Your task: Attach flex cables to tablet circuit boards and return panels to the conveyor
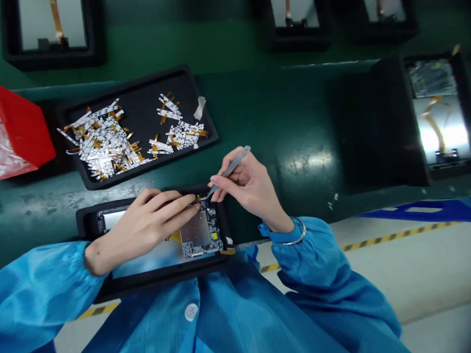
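Observation:
A tablet-like device with a circuit board (197, 232) at its right end lies in a black foam tray (146, 280) at the table's near edge. Across it stretches my left hand (153, 223), fingers extended, with the fingertips resting at the board's upper edge. My right hand (246, 184) is closed around grey metal tweezers (235, 163). Their tips point down at the board's upper right corner, close to my left fingertips. What lies between the tips is too small to make out.
Behind the device, a black tray (143, 105) holds several white strips with orange flex tails (107, 143). A red bin (23, 127) with pale pieces stands at left. More foam trays with devices sit at right (409, 136) and along the back (95, 52).

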`<act>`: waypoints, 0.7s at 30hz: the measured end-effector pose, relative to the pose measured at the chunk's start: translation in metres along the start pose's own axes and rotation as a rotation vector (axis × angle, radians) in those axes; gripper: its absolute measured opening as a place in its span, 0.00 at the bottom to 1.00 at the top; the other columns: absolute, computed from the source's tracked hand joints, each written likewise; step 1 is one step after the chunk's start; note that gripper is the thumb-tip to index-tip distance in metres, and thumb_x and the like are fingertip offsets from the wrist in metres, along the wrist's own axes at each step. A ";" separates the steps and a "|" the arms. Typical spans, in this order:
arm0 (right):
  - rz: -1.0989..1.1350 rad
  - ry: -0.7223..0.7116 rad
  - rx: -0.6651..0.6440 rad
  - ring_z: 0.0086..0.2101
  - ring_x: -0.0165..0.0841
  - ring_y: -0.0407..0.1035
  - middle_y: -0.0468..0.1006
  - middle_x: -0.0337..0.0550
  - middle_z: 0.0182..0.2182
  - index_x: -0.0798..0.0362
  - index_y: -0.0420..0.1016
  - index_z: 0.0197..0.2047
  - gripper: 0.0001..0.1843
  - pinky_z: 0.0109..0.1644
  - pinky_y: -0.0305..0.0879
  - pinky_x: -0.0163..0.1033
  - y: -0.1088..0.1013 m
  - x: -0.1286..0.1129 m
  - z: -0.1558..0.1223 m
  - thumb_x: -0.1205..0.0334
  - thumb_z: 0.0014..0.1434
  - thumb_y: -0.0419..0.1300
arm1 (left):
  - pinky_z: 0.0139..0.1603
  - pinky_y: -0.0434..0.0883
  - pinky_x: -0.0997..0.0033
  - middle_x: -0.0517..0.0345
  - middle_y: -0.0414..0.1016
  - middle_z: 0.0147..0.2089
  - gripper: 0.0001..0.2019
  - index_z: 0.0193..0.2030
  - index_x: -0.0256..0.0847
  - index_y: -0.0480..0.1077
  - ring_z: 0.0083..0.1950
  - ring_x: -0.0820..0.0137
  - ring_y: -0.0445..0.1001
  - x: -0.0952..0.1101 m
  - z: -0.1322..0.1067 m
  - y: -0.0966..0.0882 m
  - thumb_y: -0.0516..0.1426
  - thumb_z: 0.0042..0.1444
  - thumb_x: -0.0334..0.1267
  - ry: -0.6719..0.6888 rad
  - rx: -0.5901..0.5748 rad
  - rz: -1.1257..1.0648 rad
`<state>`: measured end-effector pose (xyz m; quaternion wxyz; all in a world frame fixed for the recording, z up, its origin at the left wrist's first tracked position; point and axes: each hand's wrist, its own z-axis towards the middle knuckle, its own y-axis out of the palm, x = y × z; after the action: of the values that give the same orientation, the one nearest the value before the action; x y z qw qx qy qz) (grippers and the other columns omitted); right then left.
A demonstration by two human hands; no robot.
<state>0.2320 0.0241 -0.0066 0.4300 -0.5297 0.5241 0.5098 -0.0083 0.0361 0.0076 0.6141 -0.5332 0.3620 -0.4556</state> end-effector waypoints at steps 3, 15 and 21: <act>-0.027 -0.102 0.172 0.23 0.29 0.76 0.76 0.31 0.25 0.47 0.64 0.35 0.14 0.26 0.75 0.34 -0.008 -0.008 -0.016 0.56 0.59 0.67 | 0.47 0.64 0.61 0.55 0.70 0.66 0.18 0.62 0.37 0.68 0.65 0.61 0.68 0.006 -0.002 0.003 0.45 0.71 0.28 -0.039 0.003 0.011; -0.528 0.090 0.168 0.21 0.25 0.66 0.75 0.39 0.27 0.52 0.74 0.34 0.06 0.21 0.62 0.31 0.000 0.011 -0.130 0.61 0.63 0.62 | 0.51 0.61 0.61 0.51 0.74 0.63 0.17 0.63 0.37 0.63 0.63 0.63 0.70 0.007 0.000 0.007 0.45 0.72 0.29 -0.091 0.000 -0.197; -0.464 -0.011 0.293 0.21 0.24 0.65 0.76 0.39 0.31 0.52 0.74 0.34 0.05 0.21 0.62 0.30 0.022 0.022 -0.140 0.64 0.58 0.67 | 0.51 0.59 0.62 0.53 0.73 0.62 0.18 0.65 0.42 0.60 0.62 0.64 0.67 0.002 -0.003 0.005 0.47 0.71 0.30 -0.194 -0.019 -0.362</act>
<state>0.2213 -0.1192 -0.0111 0.6102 -0.5650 0.4547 0.3189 -0.0091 0.0330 0.0020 0.5493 -0.6366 0.2037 -0.5016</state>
